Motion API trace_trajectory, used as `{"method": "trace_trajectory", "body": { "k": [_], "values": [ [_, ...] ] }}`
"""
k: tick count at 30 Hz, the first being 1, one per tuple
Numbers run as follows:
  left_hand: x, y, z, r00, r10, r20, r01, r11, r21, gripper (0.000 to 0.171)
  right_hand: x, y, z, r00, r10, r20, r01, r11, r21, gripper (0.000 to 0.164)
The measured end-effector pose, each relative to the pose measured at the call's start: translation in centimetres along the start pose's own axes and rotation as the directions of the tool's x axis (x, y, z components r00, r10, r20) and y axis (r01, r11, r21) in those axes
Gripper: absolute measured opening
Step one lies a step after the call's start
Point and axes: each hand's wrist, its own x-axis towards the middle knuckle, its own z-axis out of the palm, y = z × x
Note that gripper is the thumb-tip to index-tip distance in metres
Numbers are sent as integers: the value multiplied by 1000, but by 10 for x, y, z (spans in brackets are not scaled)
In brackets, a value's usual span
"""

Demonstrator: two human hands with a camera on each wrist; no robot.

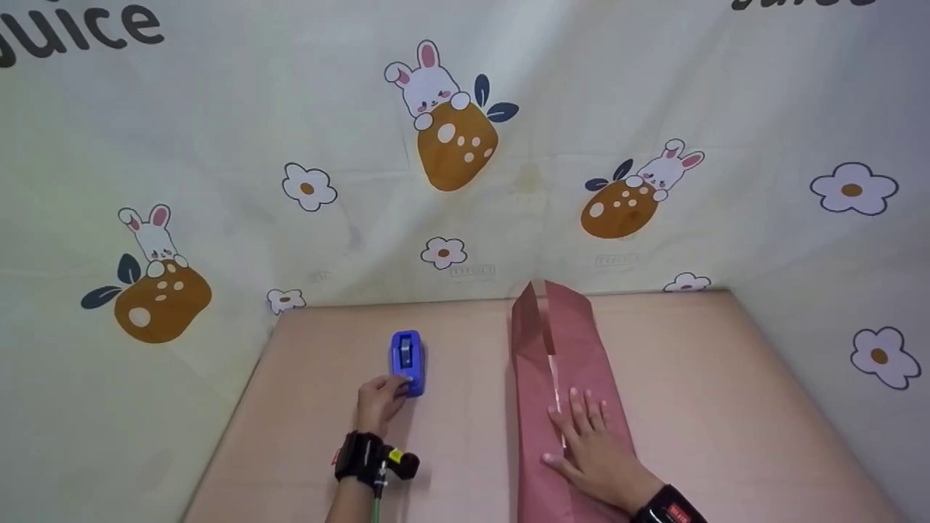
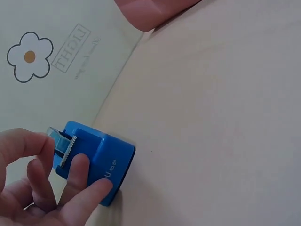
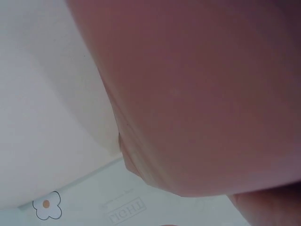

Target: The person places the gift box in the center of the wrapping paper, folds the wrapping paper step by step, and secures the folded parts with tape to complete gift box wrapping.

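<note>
Here I am at the table (image 1: pixel 458 450), both hands busy! On the left, my left hand (image 1: pixel 381 403) is at the near end of the blue tape dispenser (image 1: pixel 407 359), finger and thumb pinching the loose end of the clear tape (image 2: pixel 57 137) just by the metal teeth (image 2: pixel 68 150). My other fingers lie over the blue body; whether they press on it, I can't tell.

Over to the right, the red paper (image 1: pixel 581 356) stretches from near to far, folded over on itself, its far end gaping. My right hand (image 1: pixel 599 454) is spread on top, pressing rather than gripping, beside a shiny strip (image 1: pixel 555 381) along the seam.

How will it all handle? The tape should be feather-light, limp and sticky, so I'd hold just its tip and mind those teeth. The dispenser looks hard and smooth, light enough to slide under a pull; its sides give the best hold. The paper looks light, springy and easily creased: a flat palm by the seam beats a squeeze, and that gaping far end would probably crumple first!
</note>
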Motion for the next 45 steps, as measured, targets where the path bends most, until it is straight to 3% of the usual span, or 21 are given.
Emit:
{"method": "trace_trajectory", "body": {
  "k": [11,19,28,36,45],
  "values": [
    [-7,-22,-7,996,87,-5,-87,996,-31,19,1,-1,0,1000,19,18,-20,998,52,68],
    [-10,-34,-8,986,167,-23,-167,986,5,17,1,0,0,1000,-18,-7,18,1000,-24,68],
    [-10,-42,-10,986,157,-47,-157,988,0,18,0,-1,-1,1000,-5,12,6,1000,-16,67],
    [-9,-39,-8,980,178,-94,-161,973,165,16,2,-1,-1,1000,-5,11,5,999,-33,67],
    [-10,-35,-3,999,46,-14,-41,973,226,15,1,0,0,1000,1,8,-1,999,-43,67]
  ]
}}
